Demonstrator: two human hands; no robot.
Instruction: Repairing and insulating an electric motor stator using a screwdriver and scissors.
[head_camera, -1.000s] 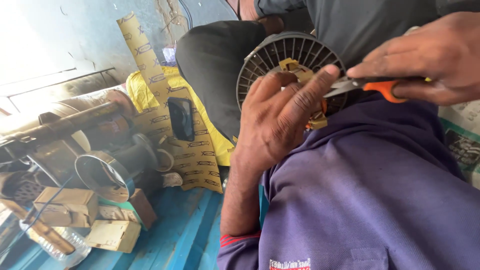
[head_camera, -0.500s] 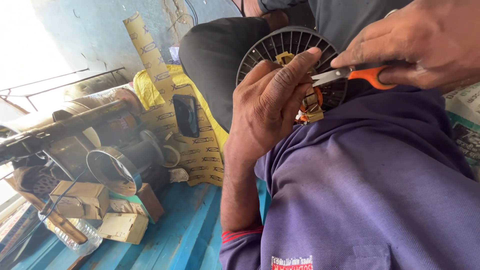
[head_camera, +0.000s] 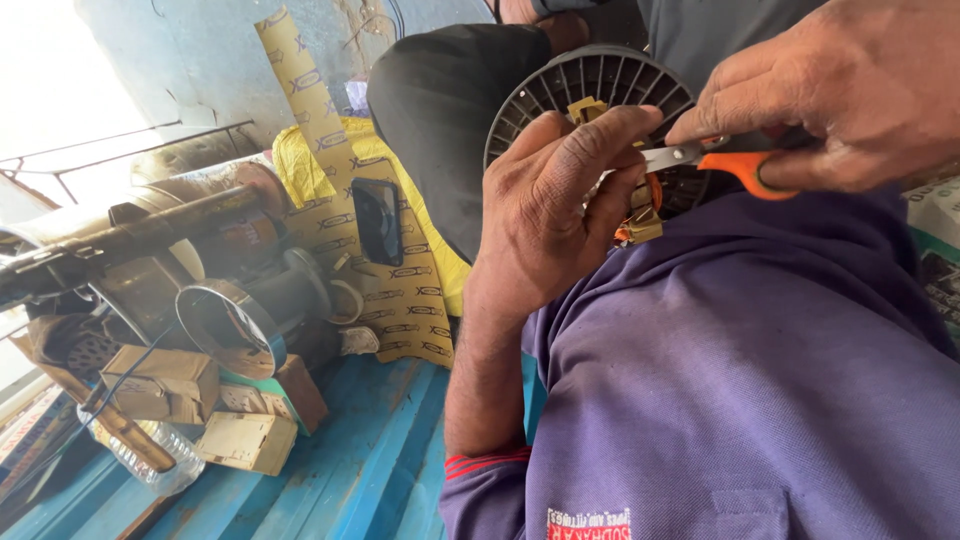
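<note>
My left hand (head_camera: 555, 225) grips a round black finned motor part (head_camera: 600, 85) from the front, fingers spread over its hub. Small yellowish paper pieces (head_camera: 643, 226) stick out of the part beside my fingers. My right hand (head_camera: 845, 90) holds orange-handled scissors (head_camera: 735, 165), whose metal blades point left and meet the part just behind my left fingertips. The purple sleeve (head_camera: 720, 380) of my left arm fills the lower right. The blade tips are hidden by my left fingers.
A blue ribbed surface (head_camera: 370, 470) lies below. On its left are cardboard boxes (head_camera: 160, 380), a plastic bottle (head_camera: 145, 460), round metal parts (head_camera: 225, 325) and a rusty pipe (head_camera: 120, 240). A yellow printed strip (head_camera: 405, 280) and a dark-clothed knee (head_camera: 430, 120) are behind.
The scissors have stayed at the finned part while my left fingers shifted slightly over its hub. The view has drifted a little; the clutter at left has not moved.
</note>
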